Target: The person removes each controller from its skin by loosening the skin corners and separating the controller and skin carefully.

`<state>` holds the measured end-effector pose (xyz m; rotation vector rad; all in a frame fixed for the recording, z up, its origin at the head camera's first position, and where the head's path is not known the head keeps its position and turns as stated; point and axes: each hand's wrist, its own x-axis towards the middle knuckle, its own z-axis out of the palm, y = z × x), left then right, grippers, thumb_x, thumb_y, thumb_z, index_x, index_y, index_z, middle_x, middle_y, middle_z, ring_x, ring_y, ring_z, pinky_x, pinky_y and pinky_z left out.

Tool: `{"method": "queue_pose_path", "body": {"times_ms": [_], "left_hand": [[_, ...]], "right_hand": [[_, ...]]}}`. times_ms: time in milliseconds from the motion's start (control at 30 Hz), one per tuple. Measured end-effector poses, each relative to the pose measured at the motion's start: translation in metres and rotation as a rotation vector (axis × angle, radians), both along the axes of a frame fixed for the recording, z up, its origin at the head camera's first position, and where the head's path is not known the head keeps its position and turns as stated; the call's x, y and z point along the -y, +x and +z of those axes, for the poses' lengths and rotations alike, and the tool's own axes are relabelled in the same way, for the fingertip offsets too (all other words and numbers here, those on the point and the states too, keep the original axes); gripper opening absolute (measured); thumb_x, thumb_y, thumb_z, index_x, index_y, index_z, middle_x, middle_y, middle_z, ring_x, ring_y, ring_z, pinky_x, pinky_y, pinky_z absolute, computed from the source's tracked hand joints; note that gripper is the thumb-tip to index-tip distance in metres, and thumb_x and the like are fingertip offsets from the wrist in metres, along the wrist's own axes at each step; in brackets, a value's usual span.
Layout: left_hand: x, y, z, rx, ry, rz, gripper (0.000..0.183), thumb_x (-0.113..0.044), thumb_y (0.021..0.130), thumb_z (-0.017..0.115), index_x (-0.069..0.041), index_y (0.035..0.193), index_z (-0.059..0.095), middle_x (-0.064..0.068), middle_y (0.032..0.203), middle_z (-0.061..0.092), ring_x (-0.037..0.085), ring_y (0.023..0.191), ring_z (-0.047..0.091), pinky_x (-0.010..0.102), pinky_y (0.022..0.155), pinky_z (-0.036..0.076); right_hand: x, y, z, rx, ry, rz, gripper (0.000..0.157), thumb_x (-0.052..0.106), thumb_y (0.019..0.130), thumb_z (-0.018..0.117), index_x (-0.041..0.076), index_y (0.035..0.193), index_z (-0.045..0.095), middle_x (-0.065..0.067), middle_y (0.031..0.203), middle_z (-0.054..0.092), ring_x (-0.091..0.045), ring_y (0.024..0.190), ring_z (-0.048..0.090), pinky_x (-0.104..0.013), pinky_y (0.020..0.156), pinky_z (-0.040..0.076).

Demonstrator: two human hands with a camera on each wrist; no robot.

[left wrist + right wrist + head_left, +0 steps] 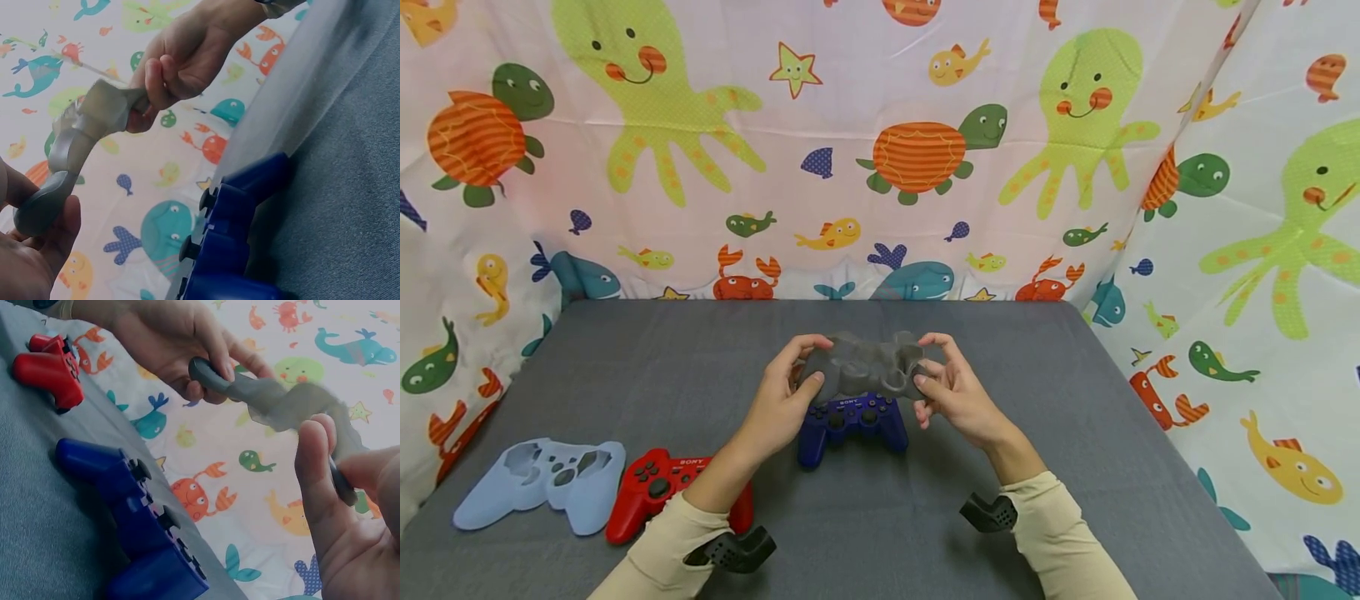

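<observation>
Between both hands a grey, translucent silicone controller cover is held up above the table. My left hand pinches its left grip end between thumb and fingers. The right hand pinches the opposite end, thumb in front. In both wrist views the cover looks bent and soft, with no controller visible inside it. Below and just nearer than the cover lies a blue game controller on the table, its thumbsticks facing up; the cover overlaps its top edge in the head view.
A red game controller lies at the left, partly hidden behind the left forearm. Beside it is a light blue silicone cover. The grey tabletop reaches back to a sea-animal patterned curtain, which also hangs at both sides.
</observation>
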<state>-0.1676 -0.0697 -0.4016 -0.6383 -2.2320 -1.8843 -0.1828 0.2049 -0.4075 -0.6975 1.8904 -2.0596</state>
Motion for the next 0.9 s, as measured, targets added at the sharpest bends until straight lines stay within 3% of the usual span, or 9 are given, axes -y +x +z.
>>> {"method": "queue_pose_path", "body": {"times_ms": [133,267,333,400,533,633,700,800,900], "left_hand": [[0.001,-0.001,0.000,-0.017,0.002,0.024,0.037,0.011,0.096,0.050,-0.004,0.129,0.056,0.016,0.144,0.053,0.032,0.140,0.043,0.046,0.102,0.035],[0.000,0.001,0.001,-0.013,-0.006,0.022,0.037,0.010,0.096,0.050,-0.004,0.130,0.056,0.016,0.144,0.053,0.032,0.140,0.043,0.042,0.099,0.037],[0.000,0.001,0.001,-0.013,-0.002,0.021,0.037,0.011,0.096,0.050,-0.004,0.130,0.056,0.016,0.144,0.054,0.032,0.141,0.043,0.045,0.100,0.038],[0.000,0.002,0.001,-0.012,-0.002,0.022,0.037,0.011,0.096,0.050,-0.004,0.130,0.056,0.016,0.144,0.053,0.034,0.142,0.041,0.049,0.106,0.038],[0.000,0.004,0.001,-0.011,-0.006,0.025,0.037,0.011,0.096,0.050,-0.005,0.130,0.057,0.016,0.145,0.053,0.035,0.143,0.041,0.052,0.107,0.037],[0.001,0.004,0.001,-0.029,-0.019,0.033,0.037,0.009,0.097,0.051,-0.006,0.130,0.057,0.015,0.145,0.053,0.034,0.140,0.043,0.041,0.099,0.042],[0.002,0.004,0.002,-0.050,-0.025,0.035,0.037,0.008,0.097,0.052,-0.006,0.131,0.057,0.016,0.143,0.053,0.033,0.138,0.045,0.030,0.091,0.042],[0.004,0.003,0.004,-0.062,-0.031,0.031,0.038,0.007,0.097,0.055,-0.006,0.132,0.058,0.017,0.141,0.052,0.032,0.133,0.048,0.022,0.074,0.039],[0.005,0.003,0.006,-0.047,-0.055,0.017,0.041,0.006,0.096,0.058,-0.009,0.134,0.059,0.016,0.141,0.053,0.030,0.127,0.054,0.023,0.077,0.043]], "right_hand": [[0.000,0.001,0.001,-0.016,-0.034,0.006,0.025,-0.003,0.104,0.042,0.019,0.114,0.034,-0.003,0.092,0.055,-0.008,0.055,0.065,-0.025,0.053,0.056],[-0.001,0.002,0.002,-0.032,-0.027,-0.018,0.019,-0.005,0.103,0.039,0.014,0.104,0.038,-0.007,0.100,0.052,-0.007,0.056,0.065,-0.024,0.052,0.056],[-0.002,0.003,0.003,-0.034,0.001,-0.044,0.018,-0.005,0.103,0.038,0.010,0.111,0.045,-0.013,0.118,0.052,-0.007,0.055,0.064,-0.025,0.052,0.056],[-0.002,0.004,0.005,-0.025,0.037,-0.049,0.035,-0.005,0.102,0.038,0.009,0.133,0.048,-0.020,0.146,0.042,-0.008,0.053,0.063,-0.025,0.052,0.056],[-0.001,0.005,0.010,-0.009,0.068,-0.043,0.068,-0.007,0.101,0.036,0.019,0.162,0.023,-0.023,0.168,0.011,-0.010,0.050,0.062,-0.026,0.049,0.055],[-0.001,0.006,0.013,-0.014,0.050,-0.060,0.069,-0.005,0.102,0.040,0.021,0.162,0.018,-0.027,0.166,0.017,-0.011,0.051,0.062,-0.027,0.051,0.055],[0.000,0.006,0.013,-0.035,0.052,-0.082,0.066,-0.002,0.102,0.045,0.019,0.160,0.021,-0.027,0.158,0.033,-0.011,0.055,0.064,-0.030,0.056,0.058],[0.000,0.006,0.012,-0.085,0.064,-0.103,0.062,0.003,0.102,0.052,0.015,0.157,0.027,-0.021,0.132,0.055,-0.012,0.067,0.067,-0.034,0.064,0.060],[0.000,0.005,0.009,-0.139,0.067,-0.112,0.057,0.004,0.103,0.053,0.014,0.155,0.031,-0.009,0.108,0.064,-0.013,0.073,0.068,-0.035,0.067,0.061]]}}
